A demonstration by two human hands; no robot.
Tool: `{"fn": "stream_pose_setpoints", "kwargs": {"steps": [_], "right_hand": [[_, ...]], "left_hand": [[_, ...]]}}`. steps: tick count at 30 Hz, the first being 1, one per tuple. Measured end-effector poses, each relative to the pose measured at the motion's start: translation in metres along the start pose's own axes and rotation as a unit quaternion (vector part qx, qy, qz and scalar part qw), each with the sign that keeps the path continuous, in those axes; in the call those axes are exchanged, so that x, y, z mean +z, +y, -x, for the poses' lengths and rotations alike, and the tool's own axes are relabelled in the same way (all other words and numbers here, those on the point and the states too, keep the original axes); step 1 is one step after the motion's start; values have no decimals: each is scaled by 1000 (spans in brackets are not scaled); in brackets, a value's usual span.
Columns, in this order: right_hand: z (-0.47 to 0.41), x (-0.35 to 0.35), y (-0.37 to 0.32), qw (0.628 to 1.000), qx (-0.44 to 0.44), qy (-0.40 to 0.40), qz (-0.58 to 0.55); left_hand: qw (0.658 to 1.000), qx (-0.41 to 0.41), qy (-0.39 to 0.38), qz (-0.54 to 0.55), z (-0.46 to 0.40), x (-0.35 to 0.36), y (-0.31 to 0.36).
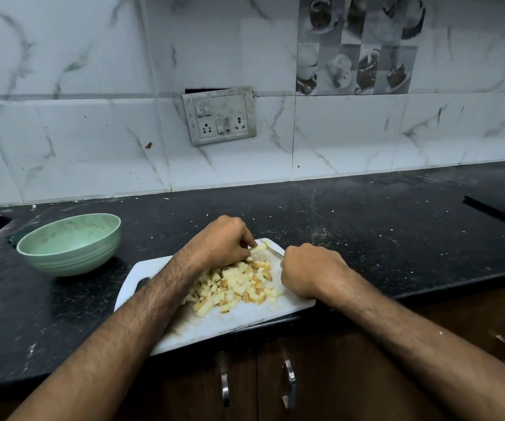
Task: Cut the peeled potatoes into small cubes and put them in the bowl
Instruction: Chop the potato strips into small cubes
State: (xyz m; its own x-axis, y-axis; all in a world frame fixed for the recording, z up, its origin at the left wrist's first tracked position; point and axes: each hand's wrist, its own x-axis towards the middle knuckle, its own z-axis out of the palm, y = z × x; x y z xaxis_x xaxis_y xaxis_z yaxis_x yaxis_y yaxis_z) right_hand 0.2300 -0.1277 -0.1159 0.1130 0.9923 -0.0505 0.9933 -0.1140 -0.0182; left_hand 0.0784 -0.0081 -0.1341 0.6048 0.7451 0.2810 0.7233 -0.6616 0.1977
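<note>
White plastic cutting board [214, 326] sits at the counter's front edge in the head view, and that is where I am working. My left hand [223, 243] has its fingers curled down, pinching a last potato strip [259, 248] at the board's far end. My right hand [307, 270] is closed round the handle of the knife [272, 252], whose blade lies beside that strip; I cannot tell whether the edge is touching it. A heap of potato cubes [234, 284] lies on the middle of the board, between my forearms. The green bowl [69, 243] stands on the dark counter [381, 226] to the left, apart from the board, and looks to hold no potato yet. I judge the cutting nearly finished, the transfer not begun. Next I need short cuts across the strip with fingertips tucked back, then to carry the cubes left into the bowl.
</note>
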Motion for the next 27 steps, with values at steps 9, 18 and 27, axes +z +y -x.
{"fn": "stream_pose_setpoints", "kwargs": {"steps": [9,18,27], "right_hand": [[10,-9,12,1000,-7,18,2],[13,-12,3,1000,-8,3,-4],[9,1,6,1000,-8,17,9]], "left_hand": [[1000,-7,7,-3,2,1,-1],[1000,-4,5,12,0,2,-3],[999,-12,17,29,2,2,-4]]}}
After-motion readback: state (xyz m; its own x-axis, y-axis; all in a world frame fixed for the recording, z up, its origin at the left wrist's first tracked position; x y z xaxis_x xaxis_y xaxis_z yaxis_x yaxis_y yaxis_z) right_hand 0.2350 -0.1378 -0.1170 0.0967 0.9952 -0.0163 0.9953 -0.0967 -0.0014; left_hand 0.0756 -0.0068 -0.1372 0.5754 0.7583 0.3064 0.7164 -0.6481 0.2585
